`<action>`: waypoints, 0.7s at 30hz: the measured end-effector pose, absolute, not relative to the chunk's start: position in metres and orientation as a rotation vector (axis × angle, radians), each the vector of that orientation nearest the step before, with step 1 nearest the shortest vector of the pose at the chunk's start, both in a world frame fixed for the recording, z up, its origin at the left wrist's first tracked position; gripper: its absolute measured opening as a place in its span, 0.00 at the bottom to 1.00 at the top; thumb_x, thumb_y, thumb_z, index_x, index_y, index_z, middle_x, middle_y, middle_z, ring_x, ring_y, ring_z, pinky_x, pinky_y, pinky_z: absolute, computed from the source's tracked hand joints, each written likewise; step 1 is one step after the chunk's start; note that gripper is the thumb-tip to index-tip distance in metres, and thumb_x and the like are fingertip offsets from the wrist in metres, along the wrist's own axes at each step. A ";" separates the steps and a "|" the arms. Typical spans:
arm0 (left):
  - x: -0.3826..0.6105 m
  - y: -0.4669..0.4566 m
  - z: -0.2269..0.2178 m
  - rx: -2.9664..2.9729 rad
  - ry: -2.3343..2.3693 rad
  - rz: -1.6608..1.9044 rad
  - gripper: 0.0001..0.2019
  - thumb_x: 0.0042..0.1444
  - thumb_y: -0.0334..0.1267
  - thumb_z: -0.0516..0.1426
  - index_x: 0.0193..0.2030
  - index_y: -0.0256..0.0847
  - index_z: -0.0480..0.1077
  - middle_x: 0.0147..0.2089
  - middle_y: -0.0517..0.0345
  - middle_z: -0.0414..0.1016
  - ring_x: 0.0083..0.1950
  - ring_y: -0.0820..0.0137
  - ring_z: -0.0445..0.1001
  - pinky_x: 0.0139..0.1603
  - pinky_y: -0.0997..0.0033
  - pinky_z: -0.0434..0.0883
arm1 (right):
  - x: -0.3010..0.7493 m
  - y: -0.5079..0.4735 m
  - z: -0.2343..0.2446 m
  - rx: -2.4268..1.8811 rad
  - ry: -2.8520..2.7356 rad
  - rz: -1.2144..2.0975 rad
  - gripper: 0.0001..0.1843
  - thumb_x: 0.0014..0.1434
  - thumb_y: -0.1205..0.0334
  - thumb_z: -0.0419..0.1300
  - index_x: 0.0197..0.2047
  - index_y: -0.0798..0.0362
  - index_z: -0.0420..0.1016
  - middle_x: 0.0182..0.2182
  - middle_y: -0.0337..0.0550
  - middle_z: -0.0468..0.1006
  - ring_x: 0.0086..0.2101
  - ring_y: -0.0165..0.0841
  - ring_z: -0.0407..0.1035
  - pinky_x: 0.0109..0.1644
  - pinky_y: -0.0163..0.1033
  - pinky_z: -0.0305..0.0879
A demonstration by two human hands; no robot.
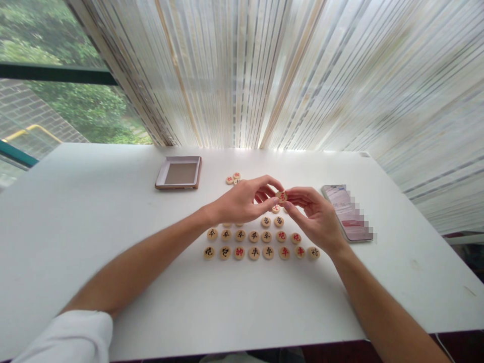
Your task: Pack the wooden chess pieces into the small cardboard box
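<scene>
Both hands meet above rows of round wooden chess pieces (260,244) laid out on a white table (94,222). Between the fingertips of my left hand (244,201) and my right hand (315,214) sits one wooden piece with a red character (282,196), held up off the table. Both hands pinch it, fingers curled. The pieces below carry black or red characters and lie in two neat rows, with a few more under my hands, partly hidden.
A shallow open cardboard box (178,173) lies at the back left of the table. A few loose pieces (233,178) rest behind my hands. A phone (348,212) lies flat on the right. Striped curtains hang behind the table.
</scene>
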State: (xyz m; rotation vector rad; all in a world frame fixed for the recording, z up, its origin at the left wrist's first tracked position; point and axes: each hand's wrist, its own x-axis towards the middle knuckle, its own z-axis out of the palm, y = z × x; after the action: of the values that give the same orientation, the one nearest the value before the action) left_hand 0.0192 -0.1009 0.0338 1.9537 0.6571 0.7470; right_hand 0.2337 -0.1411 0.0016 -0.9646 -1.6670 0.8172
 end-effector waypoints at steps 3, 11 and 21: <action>0.020 -0.101 0.034 1.925 0.670 0.744 0.13 0.67 0.41 0.58 0.54 0.39 0.70 0.41 0.53 0.81 0.41 0.68 0.82 0.41 0.69 0.78 | 0.233 -0.141 0.001 -0.958 -1.675 0.804 0.14 0.62 0.60 0.68 0.50 0.48 0.76 0.44 0.44 0.81 0.41 0.38 0.78 0.48 0.47 0.78; 0.021 -0.103 0.035 1.898 0.700 0.747 0.12 0.65 0.41 0.61 0.51 0.37 0.71 0.42 0.52 0.82 0.45 0.67 0.82 0.44 0.68 0.78 | 0.231 -0.142 -0.003 -0.934 -1.708 0.709 0.15 0.60 0.64 0.69 0.50 0.47 0.74 0.42 0.42 0.80 0.39 0.36 0.77 0.46 0.46 0.77; 0.023 -0.104 0.035 1.837 0.733 0.751 0.15 0.60 0.47 0.64 0.45 0.37 0.72 0.40 0.52 0.82 0.43 0.65 0.82 0.46 0.65 0.78 | 0.228 -0.144 -0.004 -0.933 -1.802 0.545 0.15 0.60 0.67 0.68 0.48 0.47 0.74 0.41 0.42 0.80 0.38 0.36 0.76 0.45 0.47 0.77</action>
State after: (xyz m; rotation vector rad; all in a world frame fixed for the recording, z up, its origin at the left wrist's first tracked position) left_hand 0.0232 -0.1042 0.0346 1.8370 0.7333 0.7509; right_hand 0.2283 -0.1443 -0.0038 -0.9333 -1.8018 0.5454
